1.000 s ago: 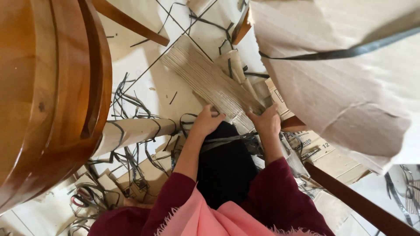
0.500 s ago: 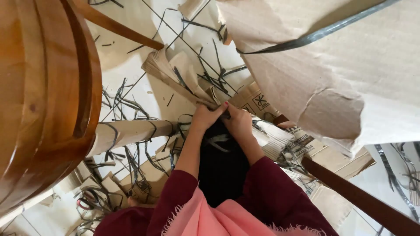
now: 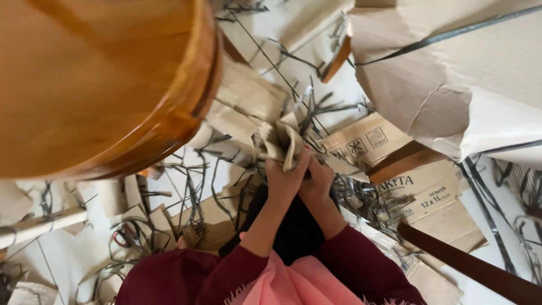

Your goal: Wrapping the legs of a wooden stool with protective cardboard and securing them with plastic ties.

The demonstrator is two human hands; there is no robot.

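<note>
printed tan carton [image 3: 420, 189] at three o'clock; left hand [image 3: 285, 179] and right hand [image 3: 317, 181] now clutch crumpled cardboard [image 3: 282, 141], earlier flat.

You are looking down at a pale floor [image 3: 350, 90] that is carrying a spread of litter. Flattened cardboard pieces [image 3: 420, 189] are lying to your right, black plastic straps [image 3: 195, 192] are curling across the middle and left, and a rolled cardboard tube [image 3: 42, 225] is resting at the left edge. A large torn cardboard sheet [image 3: 451, 73] is covering the upper right.
</note>
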